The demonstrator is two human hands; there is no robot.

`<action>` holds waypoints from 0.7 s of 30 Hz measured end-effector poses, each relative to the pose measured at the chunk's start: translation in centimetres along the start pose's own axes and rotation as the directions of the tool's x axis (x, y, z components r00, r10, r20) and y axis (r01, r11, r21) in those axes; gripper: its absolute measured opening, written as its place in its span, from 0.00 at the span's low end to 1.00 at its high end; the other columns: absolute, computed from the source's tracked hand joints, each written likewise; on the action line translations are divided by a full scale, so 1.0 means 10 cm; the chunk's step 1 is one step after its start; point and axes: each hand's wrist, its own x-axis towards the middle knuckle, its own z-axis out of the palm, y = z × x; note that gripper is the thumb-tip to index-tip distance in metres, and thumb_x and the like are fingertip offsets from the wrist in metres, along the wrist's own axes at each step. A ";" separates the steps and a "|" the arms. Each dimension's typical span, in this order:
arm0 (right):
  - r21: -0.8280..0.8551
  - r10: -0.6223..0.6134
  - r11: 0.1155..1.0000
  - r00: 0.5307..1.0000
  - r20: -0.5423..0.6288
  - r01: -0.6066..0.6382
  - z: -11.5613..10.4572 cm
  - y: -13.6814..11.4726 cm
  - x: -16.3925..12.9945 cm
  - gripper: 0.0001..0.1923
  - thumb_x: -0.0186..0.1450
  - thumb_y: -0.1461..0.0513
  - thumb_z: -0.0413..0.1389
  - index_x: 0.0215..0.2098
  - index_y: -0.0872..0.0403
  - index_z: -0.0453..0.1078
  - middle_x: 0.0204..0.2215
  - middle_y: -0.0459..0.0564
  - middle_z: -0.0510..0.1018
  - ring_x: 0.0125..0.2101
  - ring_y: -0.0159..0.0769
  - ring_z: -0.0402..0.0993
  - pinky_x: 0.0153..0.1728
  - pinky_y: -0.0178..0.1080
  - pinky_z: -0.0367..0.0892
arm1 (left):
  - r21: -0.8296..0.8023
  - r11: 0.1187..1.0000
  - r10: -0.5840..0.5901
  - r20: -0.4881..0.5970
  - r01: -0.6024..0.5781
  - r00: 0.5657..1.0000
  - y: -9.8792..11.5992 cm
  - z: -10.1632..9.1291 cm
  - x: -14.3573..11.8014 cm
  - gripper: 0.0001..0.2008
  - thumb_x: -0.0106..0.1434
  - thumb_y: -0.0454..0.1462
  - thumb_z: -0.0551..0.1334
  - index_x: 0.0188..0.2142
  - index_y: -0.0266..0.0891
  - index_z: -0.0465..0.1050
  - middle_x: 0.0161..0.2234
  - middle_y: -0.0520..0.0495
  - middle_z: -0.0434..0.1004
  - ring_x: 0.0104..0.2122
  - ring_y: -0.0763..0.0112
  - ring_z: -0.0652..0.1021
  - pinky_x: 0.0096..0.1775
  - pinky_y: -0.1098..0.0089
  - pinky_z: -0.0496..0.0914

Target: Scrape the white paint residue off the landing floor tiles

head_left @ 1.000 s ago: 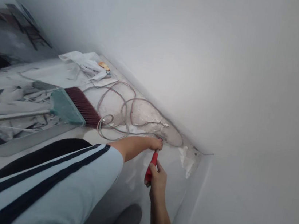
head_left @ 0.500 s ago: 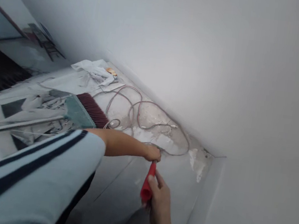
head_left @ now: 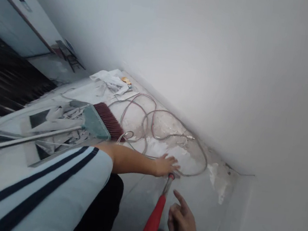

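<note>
Lying at nine o'clock on the dusty floor is a broom, its pale handle running off toward the left edge and its green head with dark red bristles pointing toward the middle, over a heap of torn paper scraps. Just past it, toward eleven o'clock, sits a crumpled white cloth against the white wall. A thin grey cable loops across the floor from the bristles toward the corner at three o'clock. The left hand, reaching out from a light blue striped sleeve, lies flat on the floor with its fingers spread, grasping nothing, right beside the cable's lower loop. A red-handled tool stands tilted at six o'clock, its metal tip touching the floor just below that hand. The right hand, at five o'clock, hovers just beside the red handle, released, fingers loosely curled and the forefinger extended.
</note>
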 end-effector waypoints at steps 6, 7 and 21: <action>-0.457 0.154 0.852 0.957 -0.247 -0.255 -0.02 0.62 0.34 0.39 0.54 0.41 0.50 0.48 0.64 0.60 0.22 0.49 0.71 0.18 0.35 0.69 0.18 0.35 0.60 | 0.091 0.859 -0.511 0.121 0.504 0.851 -0.51 0.12 -0.02 0.54 0.41 0.51 0.69 0.62 0.43 0.44 0.62 0.33 0.43 0.60 0.43 0.48 0.54 0.42 0.47; -0.579 0.147 0.772 0.960 -0.239 -0.262 0.02 0.78 0.42 0.35 0.56 0.41 0.47 0.43 0.63 0.64 0.23 0.53 0.73 0.21 0.38 0.71 0.22 0.37 0.63 | 0.085 0.834 -0.551 0.082 0.545 0.831 -0.60 0.10 0.01 0.54 0.42 0.53 0.68 0.63 0.42 0.43 0.62 0.33 0.43 0.60 0.44 0.49 0.54 0.45 0.48; -0.823 0.125 0.533 0.980 -0.155 -0.198 0.11 1.69 0.76 0.16 0.59 0.60 0.47 0.38 0.59 0.72 0.37 0.58 0.78 0.41 0.44 0.74 0.40 0.38 0.64 | 0.108 0.790 -0.606 -0.015 0.604 0.795 -0.89 -0.07 0.12 0.16 0.61 0.39 0.52 0.44 0.31 0.69 0.45 0.33 0.70 0.49 0.51 0.65 0.46 0.55 0.58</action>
